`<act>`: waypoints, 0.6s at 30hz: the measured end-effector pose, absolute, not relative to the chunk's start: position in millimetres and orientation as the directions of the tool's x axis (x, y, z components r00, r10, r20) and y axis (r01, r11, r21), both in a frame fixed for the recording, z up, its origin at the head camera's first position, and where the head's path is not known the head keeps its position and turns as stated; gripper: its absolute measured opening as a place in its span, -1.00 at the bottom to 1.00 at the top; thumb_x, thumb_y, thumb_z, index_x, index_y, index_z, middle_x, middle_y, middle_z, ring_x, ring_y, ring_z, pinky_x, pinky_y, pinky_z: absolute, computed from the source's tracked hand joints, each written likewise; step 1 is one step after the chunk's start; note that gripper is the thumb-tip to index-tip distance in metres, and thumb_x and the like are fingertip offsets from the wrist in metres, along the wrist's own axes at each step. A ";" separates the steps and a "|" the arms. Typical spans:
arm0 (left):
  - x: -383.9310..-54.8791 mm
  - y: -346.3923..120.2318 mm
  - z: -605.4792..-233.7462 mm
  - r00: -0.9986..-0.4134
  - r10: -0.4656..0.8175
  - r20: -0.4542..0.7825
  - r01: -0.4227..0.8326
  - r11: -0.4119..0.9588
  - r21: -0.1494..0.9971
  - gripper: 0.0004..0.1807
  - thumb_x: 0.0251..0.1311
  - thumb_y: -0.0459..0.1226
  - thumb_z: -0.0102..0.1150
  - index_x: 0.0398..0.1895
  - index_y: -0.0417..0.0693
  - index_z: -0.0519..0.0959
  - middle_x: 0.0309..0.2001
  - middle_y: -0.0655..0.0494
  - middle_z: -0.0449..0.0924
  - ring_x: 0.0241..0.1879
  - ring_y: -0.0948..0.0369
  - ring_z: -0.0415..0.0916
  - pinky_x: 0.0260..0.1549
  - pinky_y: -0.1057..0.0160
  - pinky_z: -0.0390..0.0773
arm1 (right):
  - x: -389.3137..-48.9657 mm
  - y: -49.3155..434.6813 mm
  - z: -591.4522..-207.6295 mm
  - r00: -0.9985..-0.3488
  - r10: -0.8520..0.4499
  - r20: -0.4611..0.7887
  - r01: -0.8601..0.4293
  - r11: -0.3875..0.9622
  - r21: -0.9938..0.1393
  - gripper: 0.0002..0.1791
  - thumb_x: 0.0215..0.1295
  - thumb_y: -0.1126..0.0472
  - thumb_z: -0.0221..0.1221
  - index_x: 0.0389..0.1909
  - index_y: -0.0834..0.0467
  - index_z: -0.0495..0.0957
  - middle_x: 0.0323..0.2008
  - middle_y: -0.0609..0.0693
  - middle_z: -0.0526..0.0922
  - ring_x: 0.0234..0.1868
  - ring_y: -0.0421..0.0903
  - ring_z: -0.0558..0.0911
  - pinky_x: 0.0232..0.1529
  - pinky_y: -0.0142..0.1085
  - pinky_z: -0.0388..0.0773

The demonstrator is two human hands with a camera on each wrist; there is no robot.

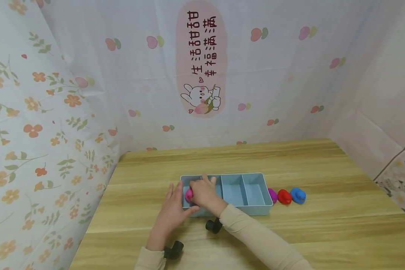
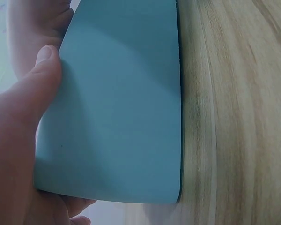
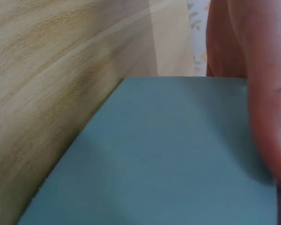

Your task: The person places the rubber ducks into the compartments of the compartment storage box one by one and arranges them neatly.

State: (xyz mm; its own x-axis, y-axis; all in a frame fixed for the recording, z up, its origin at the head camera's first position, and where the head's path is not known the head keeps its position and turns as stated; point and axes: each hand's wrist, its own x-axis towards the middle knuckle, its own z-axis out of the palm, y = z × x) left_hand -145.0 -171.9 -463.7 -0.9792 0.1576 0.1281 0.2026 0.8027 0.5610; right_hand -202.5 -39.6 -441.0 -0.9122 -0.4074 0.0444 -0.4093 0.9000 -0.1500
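A pale blue box (image 1: pixel 253 210) with several compartments in a row sits on the table. Inside its leftmost compartment is a pink toy duck (image 1: pixel 188 195), partly covered by my right hand (image 1: pixel 205 193), whose fingers grip it from the right. My left hand (image 1: pixel 172 210) holds the box's left front corner, the thumb (image 2: pixel 49 65) over the front rim and the other fingers along the left end. That thumb also shows at the right of the right wrist view, against the box wall (image 3: pixel 168 150). The right wrist view does not show the duck.
Right of the box, a purple toy duck (image 1: pixel 272 195), a red one (image 1: pixel 284 197) and a blue one (image 1: pixel 298 195) stand in a row on the wooden table (image 1: pixel 337 225). The purple one is partly hidden by the box. Printed cloth (image 1: pixel 138 75) hangs behind and beside the table.
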 end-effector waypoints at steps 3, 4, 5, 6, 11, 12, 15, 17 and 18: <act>-145.3 -171.5 -463.8 -0.980 0.158 0.125 0.201 0.801 0.564 0.17 0.01 0.21 0.27 0.47 -0.31 -0.04 0.47 -0.20 0.02 0.47 -0.25 -0.25 0.33 -0.28 0.06 | -202.9 -38.6 -441.4 -0.910 -0.415 0.028 -0.415 0.900 -0.133 -0.62 -0.15 -0.10 0.46 -0.38 -0.02 0.57 -0.35 -0.12 0.66 -0.23 -0.10 0.34 -0.26 -0.15 0.19; -145.4 -171.4 -463.9 -0.980 0.158 0.124 0.201 0.800 0.565 0.17 0.01 0.21 0.26 0.47 -0.31 -0.04 0.47 -0.20 0.02 0.47 -0.25 -0.25 0.33 -0.28 0.06 | -202.9 -38.2 -441.4 -0.909 -0.417 0.024 -0.417 0.900 -0.129 -0.60 -0.15 -0.12 0.46 -0.36 -0.01 0.58 -0.34 -0.12 0.66 -0.22 -0.10 0.34 -0.25 -0.15 0.20; -145.4 -171.3 -463.9 -0.979 0.159 0.124 0.201 0.799 0.566 0.17 0.01 0.21 0.26 0.47 -0.32 -0.04 0.47 -0.20 0.02 0.47 -0.25 -0.25 0.33 -0.28 0.06 | -202.7 -37.8 -441.2 -0.908 -0.417 0.021 -0.417 0.900 -0.126 -0.59 -0.15 -0.14 0.46 -0.35 -0.01 0.58 -0.34 -0.12 0.66 -0.21 -0.10 0.34 -0.25 -0.14 0.20; -145.5 -171.3 -464.0 -0.979 0.159 0.123 0.201 0.800 0.565 0.17 0.01 0.21 0.26 0.47 -0.32 -0.04 0.47 -0.20 0.02 0.47 -0.25 -0.25 0.33 -0.28 0.06 | -202.4 -37.3 -440.7 -0.909 -0.416 0.020 -0.415 0.901 -0.125 -0.58 -0.15 -0.15 0.45 -0.33 -0.01 0.59 -0.33 -0.11 0.65 -0.21 -0.10 0.34 -0.24 -0.14 0.21; -146.7 -172.1 -466.4 -0.979 0.163 0.126 0.205 0.803 0.560 0.17 0.02 0.23 0.24 0.47 -0.32 -0.05 0.47 -0.21 0.01 0.47 -0.25 -0.24 0.32 -0.29 0.07 | -198.6 -33.9 -432.2 -0.909 -0.412 0.054 -0.415 0.892 -0.178 -0.63 -0.07 -0.12 0.42 -0.30 0.00 0.63 -0.32 -0.12 0.67 -0.21 -0.10 0.35 -0.23 -0.11 0.20; -146.8 -172.4 -466.8 -0.979 0.163 0.124 0.205 0.805 0.558 0.17 0.02 0.24 0.23 0.47 -0.32 -0.05 0.47 -0.21 0.01 0.47 -0.25 -0.25 0.32 -0.29 0.07 | -197.8 -32.9 -429.6 -0.906 -0.417 0.071 -0.422 0.885 -0.195 -0.65 -0.04 -0.10 0.41 -0.30 0.01 0.64 -0.31 -0.13 0.68 -0.21 -0.10 0.35 -0.22 -0.10 0.20; -146.4 -172.6 -466.2 -0.979 0.164 0.119 0.203 0.804 0.560 0.17 0.03 0.24 0.22 0.47 -0.32 -0.05 0.48 -0.22 0.00 0.47 -0.26 -0.25 0.31 -0.31 0.06 | -196.2 -28.6 -422.9 -0.892 -0.434 0.124 -0.452 0.860 -0.239 -0.74 0.02 0.00 0.40 -0.28 0.00 0.68 -0.29 -0.13 0.71 -0.24 -0.12 0.37 -0.24 -0.09 0.18; -145.8 -172.2 -465.2 -0.980 0.163 0.117 0.200 0.803 0.561 0.16 0.03 0.23 0.23 0.47 -0.32 -0.04 0.48 -0.22 0.00 0.47 -0.27 -0.25 0.31 -0.31 0.07 | -195.7 -25.4 -418.6 -0.884 -0.445 0.141 -0.467 0.841 -0.274 -0.77 0.03 0.04 0.41 -0.28 0.01 0.69 -0.28 -0.12 0.73 -0.27 -0.11 0.37 -0.24 -0.08 0.17; -145.5 -171.9 -464.9 -0.980 0.162 0.117 0.200 0.802 0.564 0.16 0.03 0.22 0.24 0.47 -0.32 -0.03 0.47 -0.22 0.00 0.46 -0.27 -0.25 0.30 -0.32 0.07 | -195.7 -23.7 -417.0 -0.881 -0.450 0.145 -0.472 0.833 -0.288 -0.78 0.04 0.05 0.40 -0.29 0.00 0.70 -0.27 -0.12 0.73 -0.28 -0.11 0.37 -0.25 -0.07 0.16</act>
